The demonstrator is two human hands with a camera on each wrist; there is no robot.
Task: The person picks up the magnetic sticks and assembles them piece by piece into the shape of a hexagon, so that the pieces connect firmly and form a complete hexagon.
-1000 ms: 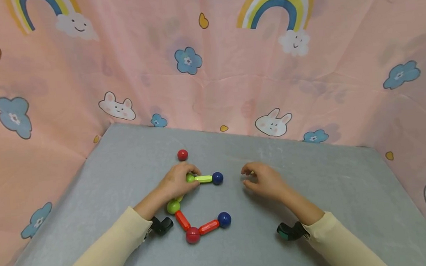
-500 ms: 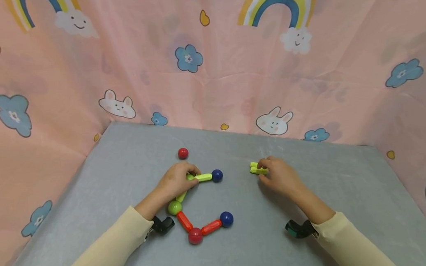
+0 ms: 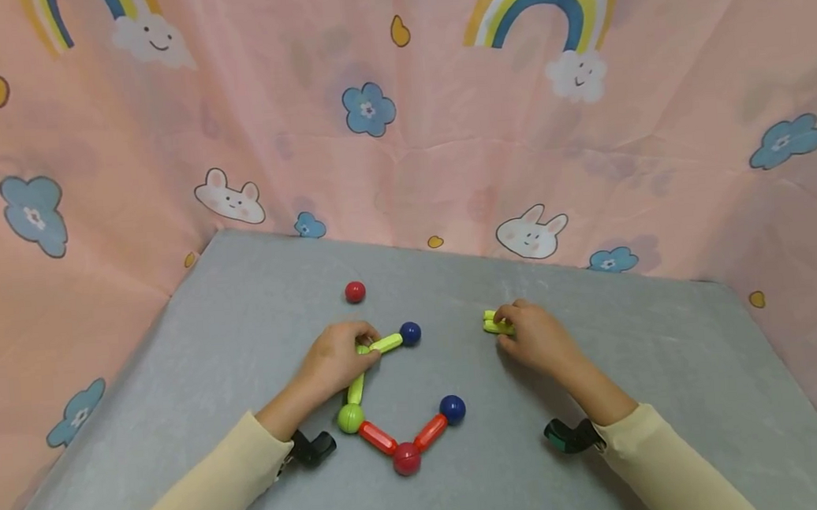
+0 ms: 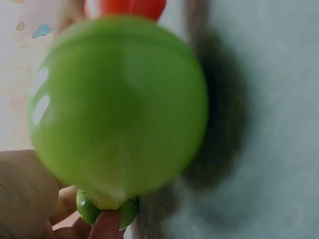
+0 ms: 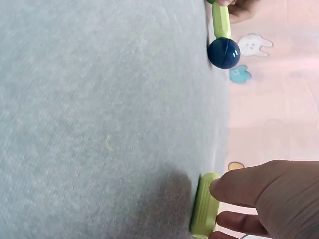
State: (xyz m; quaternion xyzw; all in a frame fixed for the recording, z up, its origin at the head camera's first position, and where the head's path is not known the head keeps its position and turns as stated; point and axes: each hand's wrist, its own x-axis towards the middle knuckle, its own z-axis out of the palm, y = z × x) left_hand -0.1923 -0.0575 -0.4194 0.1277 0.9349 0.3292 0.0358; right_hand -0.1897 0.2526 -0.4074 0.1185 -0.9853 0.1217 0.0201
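Here's the left hand (image 3: pixel 337 356), thumb and fingers pinching the green ball (image 4: pixel 88 209) at the bend of a chain (image 3: pixel 351 418). Across the counter (image 3: pixel 587 369), the right hand (image 3: pixel 537 339) pinches two yellow-green rods (image 3: pixel 492 326), side by side, long axes aimed roughly at the left hand. And look at the line-up: the chain's top rod (image 3: pixel 389 343) points from the left hand towards the right, capped by a blue ball (image 3: pixel 410 333) sitting between them, nearer the left. That facing gap looks decisive!
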